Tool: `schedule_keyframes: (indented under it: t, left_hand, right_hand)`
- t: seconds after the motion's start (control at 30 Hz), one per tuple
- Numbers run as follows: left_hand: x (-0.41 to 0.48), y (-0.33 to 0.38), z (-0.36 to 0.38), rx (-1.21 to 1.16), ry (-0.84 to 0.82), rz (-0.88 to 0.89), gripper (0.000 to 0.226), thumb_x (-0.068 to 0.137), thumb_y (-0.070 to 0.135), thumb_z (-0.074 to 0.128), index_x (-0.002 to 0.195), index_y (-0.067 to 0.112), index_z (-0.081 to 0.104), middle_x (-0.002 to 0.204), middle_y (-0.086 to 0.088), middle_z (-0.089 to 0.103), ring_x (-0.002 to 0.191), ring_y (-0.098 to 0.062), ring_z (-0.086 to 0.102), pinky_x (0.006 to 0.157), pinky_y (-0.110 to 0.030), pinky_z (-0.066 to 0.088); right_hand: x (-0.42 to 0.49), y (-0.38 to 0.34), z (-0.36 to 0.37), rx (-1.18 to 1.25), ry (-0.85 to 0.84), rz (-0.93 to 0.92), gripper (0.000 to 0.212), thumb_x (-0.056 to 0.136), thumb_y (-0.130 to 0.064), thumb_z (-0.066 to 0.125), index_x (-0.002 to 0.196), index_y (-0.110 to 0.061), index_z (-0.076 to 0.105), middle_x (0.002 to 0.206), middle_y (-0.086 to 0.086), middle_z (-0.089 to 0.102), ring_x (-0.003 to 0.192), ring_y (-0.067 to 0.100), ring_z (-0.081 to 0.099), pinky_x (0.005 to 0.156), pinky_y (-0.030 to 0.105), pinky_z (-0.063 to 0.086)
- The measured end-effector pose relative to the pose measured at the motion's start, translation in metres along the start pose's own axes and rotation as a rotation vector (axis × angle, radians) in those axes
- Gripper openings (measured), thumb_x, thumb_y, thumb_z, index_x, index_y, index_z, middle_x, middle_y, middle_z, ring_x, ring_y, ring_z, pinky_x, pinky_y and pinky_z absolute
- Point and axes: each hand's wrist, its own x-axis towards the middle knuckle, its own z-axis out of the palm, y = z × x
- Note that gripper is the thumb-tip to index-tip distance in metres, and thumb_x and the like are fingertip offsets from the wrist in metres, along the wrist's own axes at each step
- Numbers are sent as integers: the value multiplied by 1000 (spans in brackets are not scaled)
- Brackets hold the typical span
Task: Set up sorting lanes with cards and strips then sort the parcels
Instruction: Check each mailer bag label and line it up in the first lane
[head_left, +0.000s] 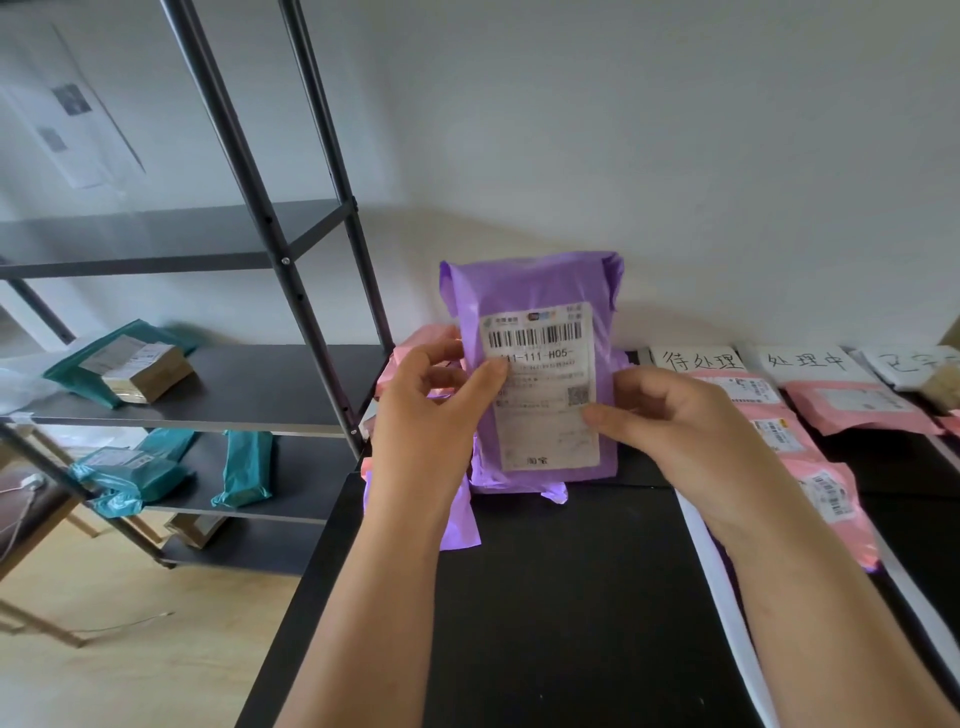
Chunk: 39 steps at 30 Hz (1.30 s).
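Purple parcel (540, 374): pinched upright by left hand (431, 400) and right hand (670, 415), label facing viewer, probably for reading its lane code.

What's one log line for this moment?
left hand: grips purple parcel | right hand: grips purple parcel | label: facing camera | lane cards: on black table

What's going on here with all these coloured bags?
A person holds a purple parcel upright in both hands, the left hand and the right hand, with its shipping label facing them, over a black table. To the right, handwritten cards head lanes divided by white strips, and pink parcels lie in them. Teal parcels sit on a shelf rack at left.
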Motion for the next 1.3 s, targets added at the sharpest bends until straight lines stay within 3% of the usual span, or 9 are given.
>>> schedule_keyframes:
  t: [0.17, 0.47, 0.63, 0.8, 0.93, 1.03, 1.13, 1.2, 1.3]
  left_hand:
    - [-1, -1, -3, 66, 19, 9, 13, 82, 28, 79, 85, 39, 75, 84, 18, 74, 80, -4, 70, 64, -16, 53]
    - [-4, -1, 0, 101, 17, 31, 6, 80, 22, 80, 81, 27, 77, 76, 14, 75, 72, -3, 70, 67, -19, 52]
    - [-7, -9, 0, 151, 47, 51, 9, 85, 23, 76, 79, 30, 74, 72, 18, 72, 66, 4, 64, 60, -11, 46]
    - [-10, -17, 4, 277, 64, 51, 11, 89, 25, 73, 82, 33, 70, 76, 16, 71, 71, 2, 64, 53, -10, 45]
    - [-14, -15, 14, 384, -15, 91, 22, 91, 26, 69, 77, 41, 61, 85, 17, 66, 75, 0, 60, 53, -7, 41]
    - [-16, -14, 23, 417, -113, 131, 11, 91, 28, 68, 87, 37, 64, 89, 15, 66, 76, 0, 59, 54, -5, 40]
    - [-22, -18, 28, 427, -186, 147, 11, 92, 29, 68, 88, 39, 63, 85, 20, 65, 75, 3, 58, 54, -8, 41]
    - [-27, -26, 32, 397, -220, 128, 11, 91, 29, 69, 88, 39, 63, 83, 21, 66, 78, 3, 60, 58, -12, 40]
    - [-37, -42, 41, 329, -301, 67, 13, 90, 27, 70, 86, 39, 66, 80, 21, 69, 80, 3, 63, 60, -12, 43]
  right_hand:
    - [1, 6, -1, -126, 46, -30, 11, 88, -14, 73, 99, -11, 71, 98, -14, 75, 88, 0, 69, 75, 19, 52]
    - [-4, 4, -6, -143, 115, -63, 20, 87, -18, 73, 103, -29, 74, 97, -18, 74, 88, -1, 68, 79, 24, 50]
    - [-7, 6, -5, -117, 222, -67, 19, 84, -23, 76, 101, -28, 69, 93, -20, 72, 84, -5, 66, 68, 13, 45]
    - [-21, 4, -7, -308, 467, -235, 38, 85, -29, 74, 120, -31, 61, 107, -21, 65, 95, -4, 60, 74, 4, 43]
    - [-32, 0, -8, -514, 491, -382, 36, 84, -22, 76, 120, -21, 70, 108, -16, 65, 103, 9, 63, 93, 42, 51]
    - [-40, 5, -6, -600, 477, -315, 33, 83, -20, 79, 115, -16, 74, 107, -4, 73, 99, 20, 67, 93, 52, 48]
    - [-55, 14, -2, -648, 552, -295, 22, 82, -19, 78, 104, -15, 77, 93, -5, 73, 87, 14, 66, 85, 47, 52]
    - [-68, 21, 2, -608, 587, -262, 14, 82, -19, 78, 96, -17, 76, 87, -13, 67, 82, 1, 64, 79, 31, 55]
    - [-88, 36, 0, -454, 605, -145, 8, 85, -18, 76, 91, -21, 72, 88, -14, 67, 89, -1, 65, 67, 19, 56]
